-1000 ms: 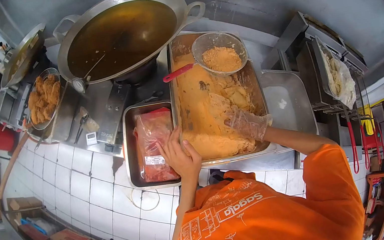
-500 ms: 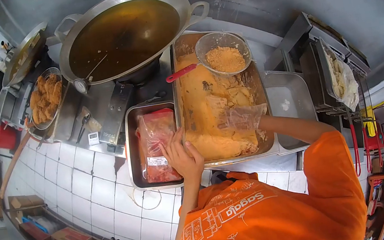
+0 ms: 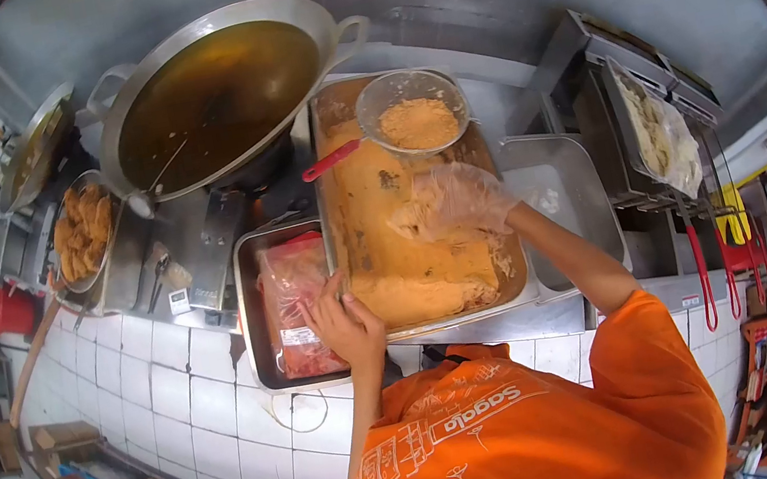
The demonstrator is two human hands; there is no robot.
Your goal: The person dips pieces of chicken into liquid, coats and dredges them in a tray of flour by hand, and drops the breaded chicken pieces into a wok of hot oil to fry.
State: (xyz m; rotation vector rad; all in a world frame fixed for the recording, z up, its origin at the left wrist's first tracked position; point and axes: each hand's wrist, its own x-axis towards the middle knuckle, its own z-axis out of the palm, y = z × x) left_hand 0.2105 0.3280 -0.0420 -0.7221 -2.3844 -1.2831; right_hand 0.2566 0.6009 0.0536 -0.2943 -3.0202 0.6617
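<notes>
A large metal tray (image 3: 340, 247) holds orange-tinted flour (image 3: 364, 212) and coated pieces. My right hand (image 3: 460, 198), in a clear plastic glove, reaches over the middle of this tray. Its fingers point down to a coated piece (image 3: 411, 220); whether they grip it is hard to see. Bare, with fingers spread, my left hand (image 3: 345, 325) rests at the tray's left edge, over the side of a plastic-wrapped pack of red meat (image 3: 295, 285). That pack lies in a smaller steel tray (image 3: 259, 342). A red-handled sieve (image 3: 413, 113) with orange crumbs sits across the far end of the large tray.
A wide wok of oil (image 3: 219, 105) with a thermometer stands at the back left. Fried pieces (image 3: 83, 234) fill a basket farther left. A steel pan (image 3: 547, 187) adjoins the large tray on the right, and beyond it a tray of pale food (image 3: 654, 128) rests on a fryer.
My right hand has moved up and away from the tray's near right part toward its middle. The whole view has shifted slightly. My left hand keeps its place at the tray edge.
</notes>
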